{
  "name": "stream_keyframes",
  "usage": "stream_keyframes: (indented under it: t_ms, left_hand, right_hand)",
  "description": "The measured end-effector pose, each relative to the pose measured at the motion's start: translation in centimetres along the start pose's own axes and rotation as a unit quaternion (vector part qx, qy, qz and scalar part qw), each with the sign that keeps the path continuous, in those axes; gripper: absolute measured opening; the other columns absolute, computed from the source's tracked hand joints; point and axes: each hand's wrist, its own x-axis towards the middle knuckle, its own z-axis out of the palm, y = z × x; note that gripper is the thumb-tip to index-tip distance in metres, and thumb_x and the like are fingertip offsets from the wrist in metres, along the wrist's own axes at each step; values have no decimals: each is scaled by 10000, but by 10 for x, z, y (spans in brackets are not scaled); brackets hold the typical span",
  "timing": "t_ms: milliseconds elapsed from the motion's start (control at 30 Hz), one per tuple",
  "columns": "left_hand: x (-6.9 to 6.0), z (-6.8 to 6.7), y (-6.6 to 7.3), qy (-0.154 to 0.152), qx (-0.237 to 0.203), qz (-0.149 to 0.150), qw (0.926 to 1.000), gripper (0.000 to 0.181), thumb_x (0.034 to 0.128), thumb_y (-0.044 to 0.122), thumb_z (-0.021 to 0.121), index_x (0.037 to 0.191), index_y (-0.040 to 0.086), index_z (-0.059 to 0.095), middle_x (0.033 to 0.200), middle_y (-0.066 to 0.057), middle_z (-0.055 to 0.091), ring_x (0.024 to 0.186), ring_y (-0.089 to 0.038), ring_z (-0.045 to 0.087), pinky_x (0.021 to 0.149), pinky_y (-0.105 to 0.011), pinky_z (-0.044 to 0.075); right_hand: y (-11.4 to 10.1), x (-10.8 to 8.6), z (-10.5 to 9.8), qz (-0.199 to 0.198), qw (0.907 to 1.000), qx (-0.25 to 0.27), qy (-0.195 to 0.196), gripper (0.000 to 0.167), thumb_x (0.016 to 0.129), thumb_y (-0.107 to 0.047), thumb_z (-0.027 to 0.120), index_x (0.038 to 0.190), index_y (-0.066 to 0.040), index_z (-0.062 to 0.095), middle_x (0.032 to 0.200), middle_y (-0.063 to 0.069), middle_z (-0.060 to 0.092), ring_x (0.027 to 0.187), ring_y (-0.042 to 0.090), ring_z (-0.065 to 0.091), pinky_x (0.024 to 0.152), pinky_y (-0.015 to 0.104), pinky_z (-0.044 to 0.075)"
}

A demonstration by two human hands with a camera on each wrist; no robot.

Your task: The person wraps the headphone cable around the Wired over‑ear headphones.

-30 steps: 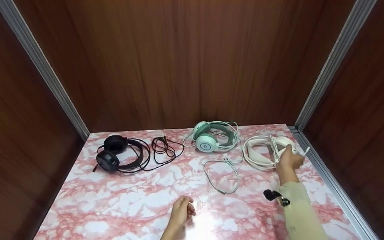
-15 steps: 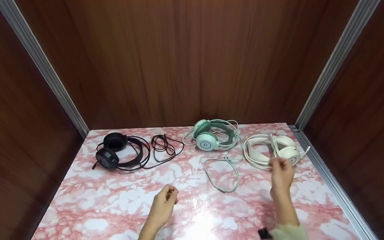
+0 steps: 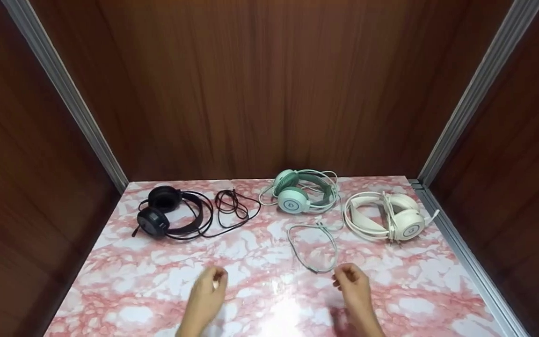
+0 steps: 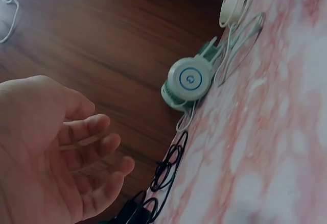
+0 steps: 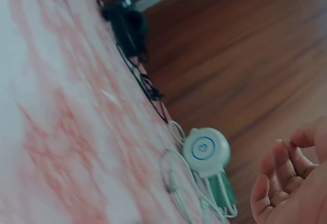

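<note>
Both hands hover over the front of the table with nothing in them. The left hand (image 3: 207, 292), fingers loosely curled, is at centre left; its palm also shows in the left wrist view. My right hand (image 3: 354, 285) has relaxed, bent fingers and is nearest the looped end of the pale green cable (image 3: 336, 252). White headphones (image 3: 410, 224) with their cable wrapped round them lie at the right. Green-and-white headphones (image 3: 293, 200) rest at the back middle. Black headphones (image 3: 153, 222) lie at the left, their black cable (image 3: 234, 210) coiled beside them.
A pink-and-white marbled table (image 3: 157, 281) carries everything. Brown wood-grain panels (image 3: 269, 93) enclose its back and both sides, with grey metal posts (image 3: 477, 89) at the corners.
The right hand has let go of the white headphones and drawn back towards the front middle. My left hand has shifted left. The headphones stay in place.
</note>
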Motion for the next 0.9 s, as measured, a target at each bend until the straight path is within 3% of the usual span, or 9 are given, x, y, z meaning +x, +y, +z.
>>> stream_keyframes:
  t_ms: [100, 200, 333, 400, 533, 633, 767, 900]
  left_hand:
    - [24, -3, -11, 476, 509, 180, 9974, 108, 922, 108, 610, 1017, 62, 634, 1015, -73, 589, 961, -278, 582, 859, -469, 464]
    - [54, -9, -24, 681, 875, 376, 9931, 175, 899, 92, 625, 1059, 23, 610, 1064, -141, 569, 1000, -356, 569, 876, -508, 450]
    - [98, -20, -39, 975, 1418, 626, 9831, 272, 850, 79, 658, 1088, -35, 593, 1073, -215, 564, 1017, -428, 547, 857, -542, 436]
    - [118, -23, -46, 984, 1690, 643, 9786, 316, 828, 80, 665, 1105, -55, 594, 1079, -237, 568, 1030, -439, 539, 850, -550, 430]
    - [152, -26, -63, 587, 2170, 468, 9733, 440, 827, 120, 662, 1208, -70, 552, 1163, -273, 549, 1147, -478, 473, 917, -591, 385]
    - [167, -26, -79, 149, 2422, 247, 9698, 551, 856, 187, 666, 1309, -63, 478, 1238, -292, 517, 1211, -518, 412, 983, -624, 323]
    - [175, -26, -97, -321, 2473, 7, 9684, 668, 895, 265, 661, 1393, -75, 375, 1276, -328, 484, 1208, -509, 429, 990, -617, 328]
    - [175, -24, -104, -679, 2588, -254, 9632, 771, 904, 369, 646, 1424, -96, 318, 1289, -347, 479, 1182, -494, 472, 951, -622, 363]
  right_hand:
    - [2, -6, 6, -38, 9993, -90, -350, 102, 958, -60, 576, 952, 42, 581, 786, 90, 612, 691, 197, 589, 647, 280, 479]
    - [3, -11, 15, -198, 9977, -156, -625, 116, 960, -61, 580, 965, 55, 583, 803, 102, 612, 716, 199, 588, 677, 301, 500]
    - [6, -15, 35, -754, 9907, -366, -1072, 77, 941, -5, 584, 940, 72, 594, 799, 130, 619, 719, 184, 606, 682, 296, 525]
    - [8, -17, 47, -1019, 9836, -476, -1409, 60, 931, 20, 583, 923, 77, 598, 783, 133, 622, 699, 187, 606, 650, 273, 517]
    - [7, -20, 74, -1402, 9614, -806, -2227, 37, 921, 21, 590, 920, 41, 621, 768, 77, 627, 664, 134, 586, 600, 233, 493]
    - [0, -25, 90, -1490, 9375, -991, -2984, 48, 934, -40, 597, 951, -18, 636, 792, 26, 634, 677, 98, 579, 606, 230, 492]
    - [-7, -32, 100, -1370, 9059, -1000, -3881, 61, 958, -126, 589, 976, -95, 639, 828, -6, 637, 711, 106, 596, 636, 234, 503]
    - [-5, -36, 98, -1156, 8957, -870, -4205, 71, 974, -129, 563, 991, -105, 628, 844, -1, 626, 717, 96, 592, 653, 222, 498]
